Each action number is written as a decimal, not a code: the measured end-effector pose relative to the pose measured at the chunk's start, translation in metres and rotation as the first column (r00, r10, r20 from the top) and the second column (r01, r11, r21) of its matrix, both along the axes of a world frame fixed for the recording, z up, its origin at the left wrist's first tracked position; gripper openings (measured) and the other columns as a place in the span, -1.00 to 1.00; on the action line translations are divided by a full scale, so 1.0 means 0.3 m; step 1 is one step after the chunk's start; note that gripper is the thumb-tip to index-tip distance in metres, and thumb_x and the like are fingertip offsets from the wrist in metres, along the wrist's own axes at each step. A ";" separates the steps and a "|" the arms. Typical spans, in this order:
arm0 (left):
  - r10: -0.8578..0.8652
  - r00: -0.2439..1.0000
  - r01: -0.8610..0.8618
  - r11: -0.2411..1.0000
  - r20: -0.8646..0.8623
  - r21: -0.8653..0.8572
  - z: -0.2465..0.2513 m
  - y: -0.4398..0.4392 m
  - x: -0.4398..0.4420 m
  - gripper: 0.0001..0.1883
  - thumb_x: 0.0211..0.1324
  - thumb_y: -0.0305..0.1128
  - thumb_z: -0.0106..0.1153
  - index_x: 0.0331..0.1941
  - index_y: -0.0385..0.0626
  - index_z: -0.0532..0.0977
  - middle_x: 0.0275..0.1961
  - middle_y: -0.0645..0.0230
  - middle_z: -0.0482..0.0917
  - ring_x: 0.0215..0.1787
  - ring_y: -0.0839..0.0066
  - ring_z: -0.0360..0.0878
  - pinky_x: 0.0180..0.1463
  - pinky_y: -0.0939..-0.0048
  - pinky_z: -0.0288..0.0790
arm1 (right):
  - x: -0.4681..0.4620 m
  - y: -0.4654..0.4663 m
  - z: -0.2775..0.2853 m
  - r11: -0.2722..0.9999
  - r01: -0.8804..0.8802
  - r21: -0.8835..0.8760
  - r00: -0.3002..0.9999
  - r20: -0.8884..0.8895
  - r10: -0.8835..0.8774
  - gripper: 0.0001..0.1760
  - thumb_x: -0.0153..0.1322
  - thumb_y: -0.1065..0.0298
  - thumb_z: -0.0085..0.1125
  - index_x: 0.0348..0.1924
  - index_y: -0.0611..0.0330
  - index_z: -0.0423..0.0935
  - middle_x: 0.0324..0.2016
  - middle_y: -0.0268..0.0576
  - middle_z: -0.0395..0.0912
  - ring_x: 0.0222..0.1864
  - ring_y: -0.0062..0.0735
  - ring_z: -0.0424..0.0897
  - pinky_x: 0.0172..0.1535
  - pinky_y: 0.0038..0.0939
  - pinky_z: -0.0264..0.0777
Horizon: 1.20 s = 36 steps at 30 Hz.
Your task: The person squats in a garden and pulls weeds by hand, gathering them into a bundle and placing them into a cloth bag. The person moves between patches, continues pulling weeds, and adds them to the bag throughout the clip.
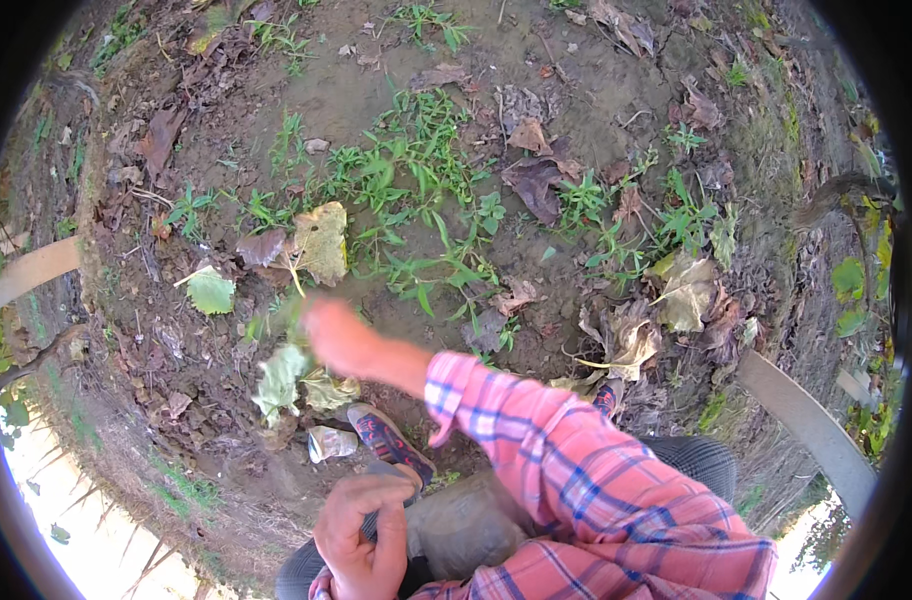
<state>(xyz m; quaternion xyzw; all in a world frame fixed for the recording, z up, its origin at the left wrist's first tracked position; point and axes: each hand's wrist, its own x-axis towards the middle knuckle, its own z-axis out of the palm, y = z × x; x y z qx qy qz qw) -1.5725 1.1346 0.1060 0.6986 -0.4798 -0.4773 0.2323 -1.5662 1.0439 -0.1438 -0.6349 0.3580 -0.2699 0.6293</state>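
Observation:
My right hand [340,337], blurred by motion, reaches across to the left over the soil. Green leaves show right beside its fingers, but whether it grips any is unclear. A pale, crumpled leaf [280,381] lies just below it, and a large yellowing leaf [321,244] just above. My left hand [362,525] is held near my lap with its fingers curled. Something grey shows by its fingertips, too unclear to name. In the middle of the ground grows a patch of low green weeds [418,161].
A crumpled whitish wrapper or can [331,443] lies beside my patterned shoe [388,439]. Dry brown leaves [636,341] are scattered at the right. Pale flat strips, one at the left [32,274] and one at the right [805,427], flank the ground. A dark vine-like stem [838,195] stands far right.

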 end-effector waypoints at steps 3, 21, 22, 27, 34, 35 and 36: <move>-0.055 0.998 0.055 0.998 -0.004 -0.027 0.001 -0.004 -0.006 -0.87 0.13 -0.61 0.01 -0.26 -0.22 0.52 -0.22 0.19 0.57 -0.16 0.38 0.53 -0.08 0.43 0.38 | -0.208 -0.225 -0.131 0.926 0.352 0.138 0.921 -0.231 -0.315 -0.79 0.38 0.50 -0.05 -0.19 0.26 0.54 -0.40 -0.02 0.56 -0.56 -0.43 0.51 -0.53 -0.43 0.43; -0.035 0.999 0.034 0.997 -0.009 -0.073 -0.023 -0.064 -0.027 -0.88 0.08 -0.64 0.05 -0.29 -0.24 0.52 -0.30 0.16 0.58 -0.28 0.32 0.55 -0.21 0.43 0.41 | -0.486 -0.571 -0.331 0.836 0.545 0.068 0.429 -0.879 -0.207 -0.60 0.22 0.22 0.11 -0.20 0.37 0.53 -0.15 0.14 0.54 -0.06 0.01 0.54 -0.02 -0.23 0.44; -0.037 0.999 0.036 0.996 -0.014 -0.084 -0.025 -0.063 -0.028 -0.88 0.08 -0.64 0.04 -0.30 -0.24 0.52 -0.30 0.16 0.58 -0.28 0.32 0.55 -0.20 0.43 0.41 | -0.491 -0.586 -0.329 0.851 0.511 0.119 0.447 -0.882 -0.146 -0.59 0.25 0.21 0.08 -0.15 0.34 0.52 -0.10 0.12 0.53 -0.03 0.00 0.53 0.00 -0.22 0.43; -0.037 0.999 0.036 0.996 -0.012 -0.082 -0.033 -0.056 -0.030 -0.88 0.09 -0.64 0.05 -0.28 -0.25 0.51 -0.30 0.16 0.58 -0.28 0.32 0.55 -0.21 0.44 0.41 | -0.511 -0.610 -0.322 0.816 0.509 0.272 0.525 -0.850 -0.044 -0.50 0.29 0.04 0.02 -0.08 0.26 0.53 -0.03 0.06 0.50 0.04 -0.02 0.49 0.07 -0.20 0.36; 0.066 0.998 -0.064 0.995 -0.024 0.075 -0.040 -0.057 -0.052 -0.87 0.13 -0.61 0.04 -0.24 -0.25 0.52 -0.28 0.20 0.56 -0.32 0.46 0.52 -0.26 0.51 0.39 | -0.494 -0.539 -0.340 0.743 0.652 0.152 0.575 -0.739 -0.352 -0.40 0.27 0.00 0.10 -0.16 0.49 0.49 -0.15 0.29 0.52 -0.07 0.08 0.53 -0.01 -0.19 0.37; 0.052 0.999 -0.052 0.998 -0.015 0.048 -0.042 -0.061 -0.059 -0.87 0.13 -0.61 0.04 -0.24 -0.25 0.52 -0.29 0.21 0.56 -0.33 0.48 0.51 -0.27 0.53 0.38 | -0.493 -0.539 -0.338 0.720 0.677 0.154 0.586 -0.704 -0.401 -0.40 0.27 0.00 0.11 -0.14 0.49 0.48 -0.14 0.29 0.51 -0.07 0.09 0.53 -0.01 -0.19 0.36; 0.037 0.999 -0.037 0.999 -0.006 0.023 -0.045 -0.068 -0.065 -0.87 0.13 -0.60 0.04 -0.24 -0.25 0.52 -0.30 0.22 0.56 -0.34 0.51 0.50 -0.29 0.55 0.38 | -0.495 -0.543 -0.333 0.686 0.719 0.112 0.543 -0.707 -0.453 -0.41 0.26 -0.04 0.06 -0.18 0.42 0.52 -0.19 0.30 0.52 -0.09 0.17 0.51 0.01 -0.19 0.38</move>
